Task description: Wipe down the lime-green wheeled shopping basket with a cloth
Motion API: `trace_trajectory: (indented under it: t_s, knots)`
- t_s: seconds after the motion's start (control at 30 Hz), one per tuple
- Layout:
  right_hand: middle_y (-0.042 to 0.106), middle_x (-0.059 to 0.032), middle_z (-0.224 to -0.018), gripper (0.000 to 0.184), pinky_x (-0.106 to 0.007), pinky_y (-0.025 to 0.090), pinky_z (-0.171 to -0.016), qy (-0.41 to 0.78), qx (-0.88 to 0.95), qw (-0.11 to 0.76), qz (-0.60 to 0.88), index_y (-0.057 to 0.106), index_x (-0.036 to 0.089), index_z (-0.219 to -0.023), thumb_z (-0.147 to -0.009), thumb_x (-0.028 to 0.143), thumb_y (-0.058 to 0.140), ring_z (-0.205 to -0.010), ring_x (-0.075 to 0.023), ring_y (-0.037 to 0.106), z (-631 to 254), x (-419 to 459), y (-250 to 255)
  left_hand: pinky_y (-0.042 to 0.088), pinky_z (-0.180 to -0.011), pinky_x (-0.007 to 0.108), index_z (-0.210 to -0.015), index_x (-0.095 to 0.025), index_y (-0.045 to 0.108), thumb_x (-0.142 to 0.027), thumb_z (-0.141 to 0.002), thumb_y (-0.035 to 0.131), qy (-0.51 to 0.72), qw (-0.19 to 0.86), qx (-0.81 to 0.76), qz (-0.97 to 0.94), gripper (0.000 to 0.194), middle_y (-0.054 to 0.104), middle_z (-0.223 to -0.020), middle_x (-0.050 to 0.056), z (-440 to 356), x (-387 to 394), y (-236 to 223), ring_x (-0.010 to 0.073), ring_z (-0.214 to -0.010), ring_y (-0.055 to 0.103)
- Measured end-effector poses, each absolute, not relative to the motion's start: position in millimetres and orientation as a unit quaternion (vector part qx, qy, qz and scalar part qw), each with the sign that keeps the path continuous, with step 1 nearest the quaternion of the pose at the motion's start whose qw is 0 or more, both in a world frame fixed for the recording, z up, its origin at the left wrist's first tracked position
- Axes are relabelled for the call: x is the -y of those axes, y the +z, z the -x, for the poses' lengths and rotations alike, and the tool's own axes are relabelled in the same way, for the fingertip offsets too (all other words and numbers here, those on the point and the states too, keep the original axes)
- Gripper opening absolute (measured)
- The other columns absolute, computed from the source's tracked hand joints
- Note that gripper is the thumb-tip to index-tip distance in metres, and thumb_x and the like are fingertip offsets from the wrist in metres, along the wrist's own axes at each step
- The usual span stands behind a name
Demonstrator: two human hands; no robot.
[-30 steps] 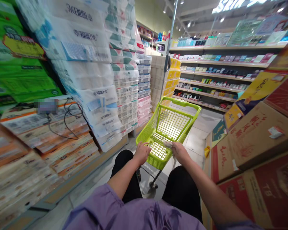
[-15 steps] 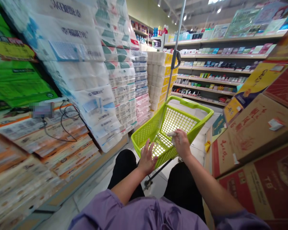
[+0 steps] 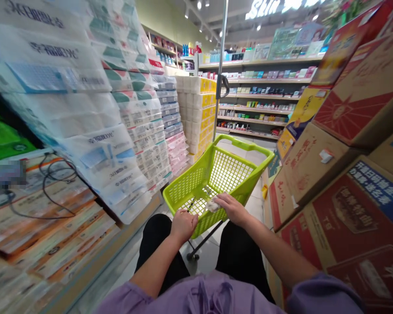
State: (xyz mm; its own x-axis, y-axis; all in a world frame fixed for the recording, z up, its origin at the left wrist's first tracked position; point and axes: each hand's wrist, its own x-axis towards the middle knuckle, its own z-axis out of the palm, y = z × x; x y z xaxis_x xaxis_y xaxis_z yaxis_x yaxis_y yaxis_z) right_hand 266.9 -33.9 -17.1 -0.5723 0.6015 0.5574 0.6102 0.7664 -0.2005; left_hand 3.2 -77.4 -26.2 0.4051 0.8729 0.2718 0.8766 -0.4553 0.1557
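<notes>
A lime-green shopping cart basket [image 3: 201, 185] with lattice walls stands in front of my knees, tilted in view. My left hand [image 3: 184, 226] is at its near left edge, fingers curled over the rim. In my right hand [image 3: 234, 209] is a crumpled white tissue or cloth [image 3: 212, 205], pressed against the near rim on the right. Parts of my right fingers hide some of the white wad. Through the lattice floor of the basket, pale ground shows.
Stacked tissue packs [image 3: 94, 131] rise on the left, with toilet roll packs [image 3: 196, 113] farther back. Cardboard cartons [image 3: 324, 161] line the right side. A metal pole [image 3: 221, 56] stands beyond the cart. Stocked shelves [image 3: 258, 80] cross the back. A black cable [image 3: 52, 174] lies on the left packs.
My right hand has moved left and down with the white wad to the near rim. My left fingers, raised before, are now curled over the edge. The view has turned right.
</notes>
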Motion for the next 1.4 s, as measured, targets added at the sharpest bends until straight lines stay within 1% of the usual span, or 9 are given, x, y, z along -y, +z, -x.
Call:
trace_trajectory:
  t_s: [0.13, 0.2, 0.3, 0.43, 0.6, 0.8, 1.13, 1.27, 1.4]
  knots:
    - [0.056, -0.0135, -0.128, 0.041, -0.047, 0.043, -0.103, -0.015, 0.819, 0.381, 0.429, 0.064, 0.017, -0.111, -0.082, 0.004, 0.038, -0.124, -0.0238, 0.048, -275, 24, -6, 0.044, -0.093, 0.039, -0.103, -0.018, 0.068, -0.027, -0.099, 0.025, -0.177, 0.008, 0.51, 0.842, 0.044, 0.073, -0.103, 0.009, -16, 77, -22, 0.0199, -0.095, 0.065]
    - [0.054, -0.0134, -0.131, 0.038, -0.05, 0.038, -0.108, -0.027, 0.81, 0.375, 0.449, 0.064, 0.017, -0.112, -0.08, 0.007, 0.044, -0.128, -0.026, 0.044, -255, 32, -8, 0.044, -0.094, 0.039, -0.131, -0.016, 0.052, -0.027, -0.098, 0.027, -0.2, 0.026, 0.507, 0.838, 0.043, 0.062, -0.128, 0.012, -29, 79, -22, 0.0221, -0.113, 0.059]
    - [0.059, -0.0093, -0.126, 0.03, -0.05, 0.03, -0.112, -0.031, 0.845, 0.325, 0.424, 0.064, 0.022, -0.113, -0.085, 0.018, 0.054, -0.127, -0.0263, 0.043, -228, 45, -14, 0.046, -0.092, 0.039, -0.145, -0.013, 0.031, -0.035, -0.097, 0.032, -0.191, 0.047, 0.539, 0.819, 0.053, 0.052, -0.139, 0.016, -45, 81, -26, 0.0257, -0.119, 0.055]
    - [0.068, -0.0059, -0.106, 0.028, -0.042, 0.039, -0.103, -0.014, 0.843, 0.334, 0.421, 0.065, 0.024, -0.11, -0.094, 0.018, 0.042, -0.113, -0.0211, 0.054, -252, 26, -7, 0.048, -0.091, 0.038, -0.143, -0.013, 0.033, -0.038, -0.097, 0.035, -0.163, 0.042, 0.547, 0.82, 0.053, 0.052, -0.138, 0.018, -47, 80, -30, 0.0272, -0.118, 0.056]
    - [0.063, -0.012, -0.115, 0.033, -0.048, 0.041, -0.1, -0.06, 0.694, 0.452, 0.558, 0.065, 0.02, -0.111, -0.093, 0.017, 0.038, -0.114, -0.0261, 0.051, -296, -6, 0, 0.051, -0.083, 0.035, -0.117, -0.019, 0.056, -0.034, -0.099, 0.029, -0.139, 0.019, 0.563, 0.814, 0.036, 0.067, -0.115, 0.011, -45, 78, -26, 0.0234, -0.101, 0.064]
    - [0.064, -0.0072, -0.114, 0.032, -0.038, 0.04, -0.098, -0.043, 0.832, 0.33, 0.443, 0.065, 0.024, -0.108, -0.088, 0.009, 0.044, -0.113, -0.0219, 0.051, -271, 17, -7, 0.049, -0.072, 0.03, -0.099, -0.022, 0.058, -0.036, -0.1, 0.025, -0.084, 0.009, 0.593, 0.801, 0.036, 0.069, -0.092, 0.006, -38, 73, -19, 0.0208, -0.088, 0.067]
    - [0.065, -0.0087, -0.098, 0.026, -0.037, 0.039, -0.09, -0.092, 0.757, 0.299, 0.574, 0.065, 0.019, -0.093, -0.081, 0.004, 0.048, -0.099, -0.0242, 0.053, -304, -17, 23, 0.047, -0.075, 0.03, -0.094, -0.023, 0.059, -0.038, -0.1, 0.022, -0.047, 0.025, 0.599, 0.799, 0.041, 0.069, -0.089, 0.005, 4, 39, -8, 0.0198, -0.087, 0.065]
    - [0.065, -0.0079, -0.103, 0.026, -0.037, 0.044, -0.092, -0.054, 0.803, 0.323, 0.498, 0.062, 0.02, -0.105, -0.088, 0.01, 0.045, -0.101, -0.0223, 0.054, -273, -6, 9, 0.045, -0.093, 0.039, -0.098, -0.02, 0.062, -0.033, -0.098, 0.027, -0.092, 0.06, 0.559, 0.822, 0.037, 0.069, -0.106, 0.009, 16, 15, -5, 0.023, -0.104, 0.062]
    - [0.058, -0.01, -0.123, 0.03, -0.041, 0.042, -0.103, -0.071, 0.785, 0.411, 0.458, 0.058, 0.02, -0.117, -0.092, 0.016, 0.043, -0.119, -0.023, 0.049, -282, -4, 2, 0.036, -0.108, 0.045, -0.13, -0.02, 0.051, -0.025, -0.095, 0.033, -0.156, 0.081, 0.521, 0.835, 0.04, 0.055, -0.137, 0.009, -1, 6, -12, 0.025, -0.126, 0.049]
